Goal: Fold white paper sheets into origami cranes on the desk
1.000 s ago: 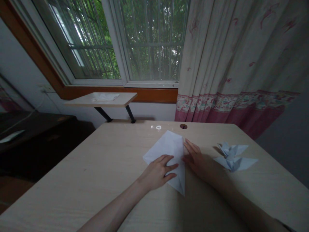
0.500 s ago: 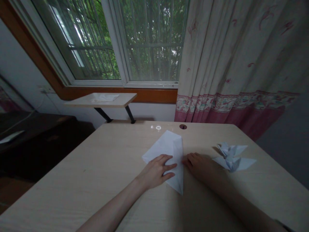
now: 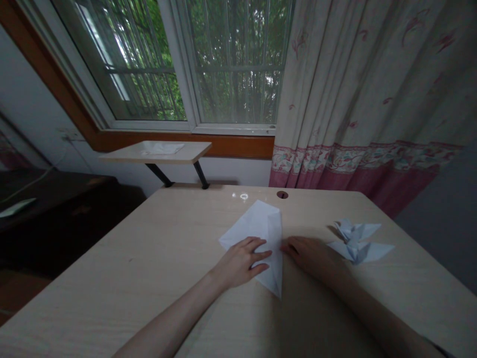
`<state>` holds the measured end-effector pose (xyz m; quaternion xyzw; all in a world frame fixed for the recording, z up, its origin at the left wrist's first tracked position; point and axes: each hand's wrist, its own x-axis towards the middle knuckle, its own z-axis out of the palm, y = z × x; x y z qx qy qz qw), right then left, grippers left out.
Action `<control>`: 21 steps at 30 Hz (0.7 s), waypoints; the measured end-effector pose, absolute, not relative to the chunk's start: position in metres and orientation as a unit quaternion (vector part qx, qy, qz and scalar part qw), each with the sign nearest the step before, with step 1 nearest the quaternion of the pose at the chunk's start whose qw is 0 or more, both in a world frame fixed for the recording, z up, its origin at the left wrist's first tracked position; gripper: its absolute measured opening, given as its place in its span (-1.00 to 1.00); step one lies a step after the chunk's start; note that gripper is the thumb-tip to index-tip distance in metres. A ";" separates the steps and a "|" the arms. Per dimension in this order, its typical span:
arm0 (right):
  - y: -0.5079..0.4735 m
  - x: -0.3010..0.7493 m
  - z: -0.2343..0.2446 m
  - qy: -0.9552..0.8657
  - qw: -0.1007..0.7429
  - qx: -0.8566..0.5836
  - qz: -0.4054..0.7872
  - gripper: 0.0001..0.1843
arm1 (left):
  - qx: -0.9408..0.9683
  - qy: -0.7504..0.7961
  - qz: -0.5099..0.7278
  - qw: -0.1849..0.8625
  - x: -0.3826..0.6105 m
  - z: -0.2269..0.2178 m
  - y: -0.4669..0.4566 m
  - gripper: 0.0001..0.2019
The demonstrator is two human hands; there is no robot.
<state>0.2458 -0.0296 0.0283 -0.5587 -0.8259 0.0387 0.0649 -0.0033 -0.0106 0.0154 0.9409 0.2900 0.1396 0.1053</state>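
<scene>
Two hands in view, both the person's own. Left hand [image 3: 241, 261] lies palm down on one large white folded paper sheet [image 3: 257, 223], fingers spread, pressing its near-left part. Right hand [image 3: 309, 256] lies flat, fingers pressed together, tips against the sheet's right edge. The sheet, a kite-like shape with a loose flap along its right side, sits between the hands and toward the far-middle of one pale wood-grain surface [image 3: 149, 243], its far point just short of one small round hole [image 3: 282, 195]. One pale blue-white origami bird [image 3: 357, 244], with pointed wings, rests to the right, well beside the right hand. Beyond the surface's far edge stands one small cream shelf on dark legs [image 3: 160, 152], carrying one whitish paper piece [image 3: 163, 148]. Far left: one dark wooden cabinet top [image 3: 55, 209] with one pale slip [image 3: 15, 208]. Far right: one pink-hemmed floral curtain [image 3: 365, 99] beside one barred window [image 3: 234, 64].
</scene>
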 end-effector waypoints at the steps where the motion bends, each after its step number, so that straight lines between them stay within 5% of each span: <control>1: -0.030 0.245 0.031 -0.826 0.059 -0.559 0.044 -0.68 | 0.941 0.289 0.141 0.105 -0.003 0.015 -0.010 -0.66; 21: -0.034 0.245 0.042 -0.847 0.024 -0.523 0.090 -0.77 | 0.941 0.281 0.154 0.106 -0.003 0.015 -0.010 -0.67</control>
